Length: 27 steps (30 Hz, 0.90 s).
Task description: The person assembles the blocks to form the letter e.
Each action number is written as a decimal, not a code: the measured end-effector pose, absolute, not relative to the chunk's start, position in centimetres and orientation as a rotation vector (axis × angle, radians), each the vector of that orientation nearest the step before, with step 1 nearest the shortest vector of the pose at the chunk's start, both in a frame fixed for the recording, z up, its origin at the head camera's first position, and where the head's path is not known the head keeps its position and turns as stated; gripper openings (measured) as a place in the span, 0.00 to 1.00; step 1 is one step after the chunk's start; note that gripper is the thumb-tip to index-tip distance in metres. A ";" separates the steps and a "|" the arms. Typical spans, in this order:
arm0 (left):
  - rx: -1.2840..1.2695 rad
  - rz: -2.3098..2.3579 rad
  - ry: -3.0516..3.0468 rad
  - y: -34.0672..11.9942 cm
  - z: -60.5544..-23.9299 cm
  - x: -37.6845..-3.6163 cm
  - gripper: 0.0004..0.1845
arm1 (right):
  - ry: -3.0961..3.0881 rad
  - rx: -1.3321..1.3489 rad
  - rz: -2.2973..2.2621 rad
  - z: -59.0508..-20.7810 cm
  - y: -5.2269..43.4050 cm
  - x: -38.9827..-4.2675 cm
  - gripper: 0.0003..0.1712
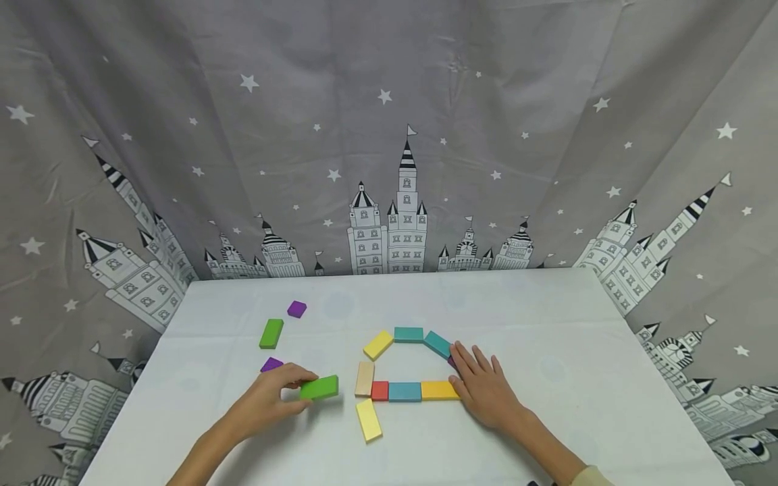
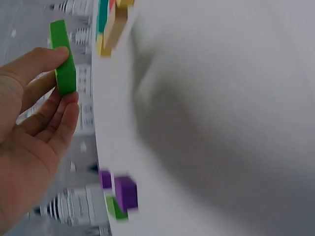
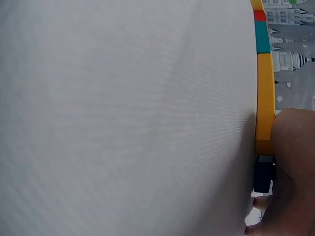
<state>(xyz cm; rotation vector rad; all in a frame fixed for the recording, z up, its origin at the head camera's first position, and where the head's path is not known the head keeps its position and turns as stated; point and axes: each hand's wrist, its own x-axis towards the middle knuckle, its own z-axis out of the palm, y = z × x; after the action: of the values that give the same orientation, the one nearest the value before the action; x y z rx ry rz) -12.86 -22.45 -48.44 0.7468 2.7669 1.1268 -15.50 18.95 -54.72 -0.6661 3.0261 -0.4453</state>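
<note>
My left hand [image 1: 267, 399] pinches a green block [image 1: 321, 387] between thumb and fingers. In the left wrist view this green block [image 2: 62, 59] is held up at a tilt. My right hand [image 1: 486, 391] lies over the right side of a loop of blocks, its fingers fairly straight. Its thumb touches the orange block [image 1: 439, 390], and a mostly covered purple block [image 1: 452, 362] peeks out beside the fingers. Teal blocks [image 1: 409, 335], a yellow block [image 1: 379, 345], a beige block [image 1: 365, 379], a red block [image 1: 379, 391] and a blue block [image 1: 404, 391] form the loop's visible parts.
A pale yellow block [image 1: 369, 420] slants from the loop's lower left corner. Left of the loop lie another green block [image 1: 271, 333], a purple block [image 1: 296, 309] and a second purple block [image 1: 271, 364]. The white table [image 1: 547, 304] meets a grey castle-print curtain [image 1: 516, 101] behind.
</note>
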 end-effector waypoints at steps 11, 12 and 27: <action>0.850 1.074 2.519 -16.4 -48.7 -12.9 0.18 | 3.008 -0.629 -0.417 -54.5 18.7 -15.6 0.35; 0.871 1.082 2.503 -16.0 -48.8 -12.8 0.18 | 3.007 -0.626 -0.413 -54.6 18.7 -15.6 0.35; 0.994 1.008 2.433 -12.6 -51.3 -11.0 0.16 | 3.011 -0.631 -0.413 -54.8 18.7 -15.7 0.35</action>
<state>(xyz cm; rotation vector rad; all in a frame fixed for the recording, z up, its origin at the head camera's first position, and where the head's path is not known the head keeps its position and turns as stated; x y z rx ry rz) -10.99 -12.62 -51.30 0.9938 2.4327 1.0077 -15.72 18.74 -54.83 -0.6312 3.0111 -0.4133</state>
